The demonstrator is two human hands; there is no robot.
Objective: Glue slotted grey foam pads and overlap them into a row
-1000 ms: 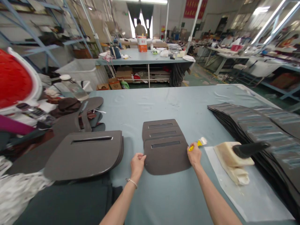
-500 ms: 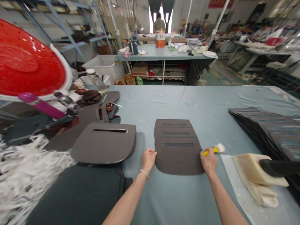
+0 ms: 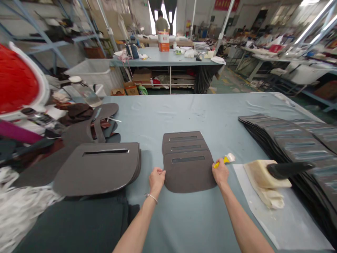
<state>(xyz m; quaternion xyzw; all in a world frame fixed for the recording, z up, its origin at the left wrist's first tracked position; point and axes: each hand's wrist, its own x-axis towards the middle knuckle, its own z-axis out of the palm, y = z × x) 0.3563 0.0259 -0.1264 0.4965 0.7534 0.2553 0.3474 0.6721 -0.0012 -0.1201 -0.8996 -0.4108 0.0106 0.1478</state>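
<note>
Three dark grey-brown slotted panels overlap in front of me, each with a narrow window near its top edge. My left hand pinches the left edge of the nearest panel, and a bracelet circles that wrist. At the opposite edge my right hand is closed around the yellow handle of a paintbrush, its white bristles pointing away to the right. The fingers of this hand also touch the panel's right edge. On the left lies a stack of similar slotted panels, on top of dark fabric.
To the right, a cream glue container with a black handle stands on a white sheet. Beyond it are fanned slotted pieces. White strips heap at left. A person is behind the far table.
The view has swung to the right, so everything appears shifted left. Both hands keep their hold on the nearest panel's edges, and the brush stays in the right hand.
</note>
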